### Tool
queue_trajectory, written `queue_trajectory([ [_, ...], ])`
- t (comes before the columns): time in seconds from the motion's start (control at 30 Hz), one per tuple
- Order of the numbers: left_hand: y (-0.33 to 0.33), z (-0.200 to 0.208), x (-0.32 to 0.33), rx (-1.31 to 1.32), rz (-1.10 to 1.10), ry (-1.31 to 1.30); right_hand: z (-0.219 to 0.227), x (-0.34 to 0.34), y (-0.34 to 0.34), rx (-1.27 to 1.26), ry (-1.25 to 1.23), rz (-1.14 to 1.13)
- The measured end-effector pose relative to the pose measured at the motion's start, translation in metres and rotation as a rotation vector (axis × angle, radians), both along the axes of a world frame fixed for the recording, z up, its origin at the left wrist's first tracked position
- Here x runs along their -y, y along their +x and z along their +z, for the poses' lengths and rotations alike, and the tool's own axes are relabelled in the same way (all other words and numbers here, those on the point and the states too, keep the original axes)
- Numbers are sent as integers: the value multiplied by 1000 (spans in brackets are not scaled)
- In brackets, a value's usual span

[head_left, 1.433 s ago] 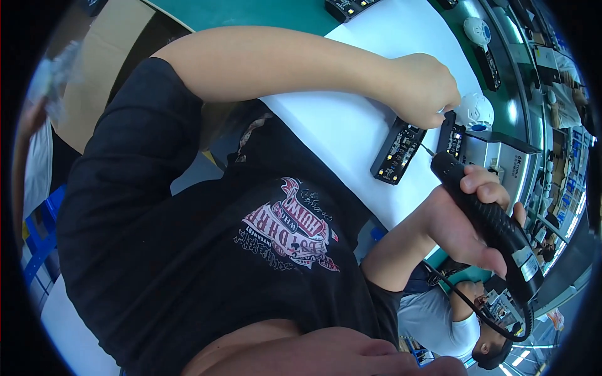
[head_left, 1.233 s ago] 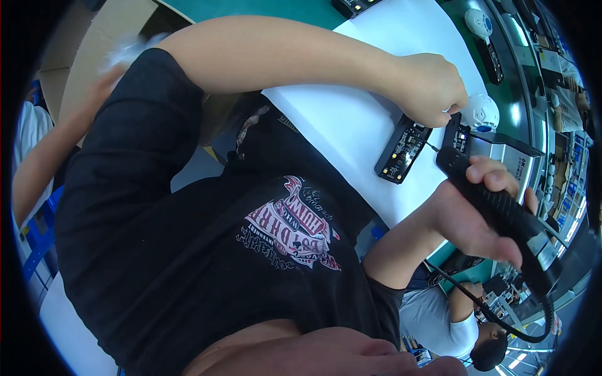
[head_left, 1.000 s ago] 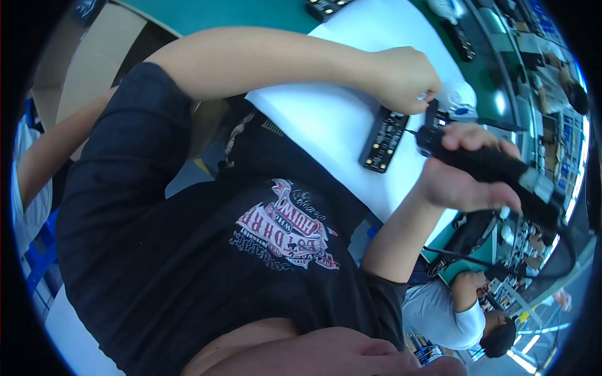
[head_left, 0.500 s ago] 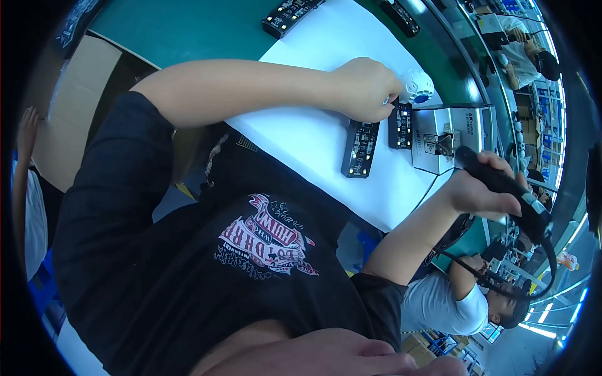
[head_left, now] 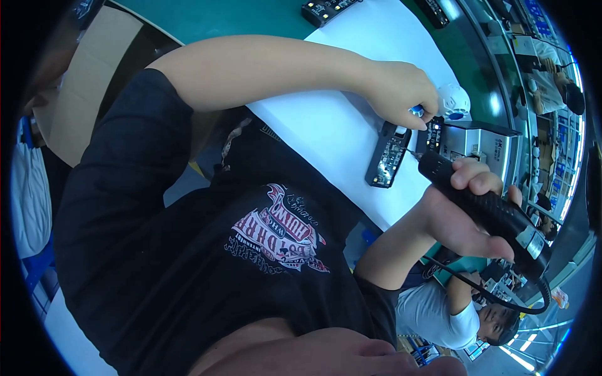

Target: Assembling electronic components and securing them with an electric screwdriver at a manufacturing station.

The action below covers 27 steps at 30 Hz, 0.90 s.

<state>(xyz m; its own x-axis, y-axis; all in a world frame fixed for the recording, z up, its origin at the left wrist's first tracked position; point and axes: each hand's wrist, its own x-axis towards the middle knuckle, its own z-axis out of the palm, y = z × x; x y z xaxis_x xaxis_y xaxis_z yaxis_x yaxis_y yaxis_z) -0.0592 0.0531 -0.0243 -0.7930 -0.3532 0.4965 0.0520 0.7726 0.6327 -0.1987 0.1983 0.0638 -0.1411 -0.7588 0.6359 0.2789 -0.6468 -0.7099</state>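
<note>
The right hand (head_left: 461, 216) is clamped around one black electric screwdriver (head_left: 486, 210), a black cord trailing from its rear end; its thin bit points up-left toward the left hand. Just beyond the bit tip lie two black circuit boards: one long board (head_left: 387, 156) flat on the white sheet (head_left: 338, 125), and one smaller board (head_left: 434, 133) right under the left hand's fingers. The left hand (head_left: 401, 94) is pinched together on a small blue-and-white piece at that smaller board. Beside it sits one white round thing (head_left: 453, 100) and one grey metal box (head_left: 480, 141). Farther out on the green table (head_left: 238, 19) lie two more dark boards. Past the right hand, another person in a white shirt (head_left: 433, 310) sits.
</note>
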Motion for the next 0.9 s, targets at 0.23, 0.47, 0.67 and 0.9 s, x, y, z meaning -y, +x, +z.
queue_trajectory([
  [0.23, -2, -2, 1, 46, 42, 0, -15, 5, 9, -13, -32, 5],
  [0.47, -4, 3, -2, 136, 78, 57, -15, 6, 12, -13, -33, -1],
  [0.67, -5, 5, -4, 145, 100, 54, -19, 8, 11, -21, -36, 18],
  [0.9, -7, 10, -6, 168, 97, 36, -20, 7, 8, -55, -29, 49],
])
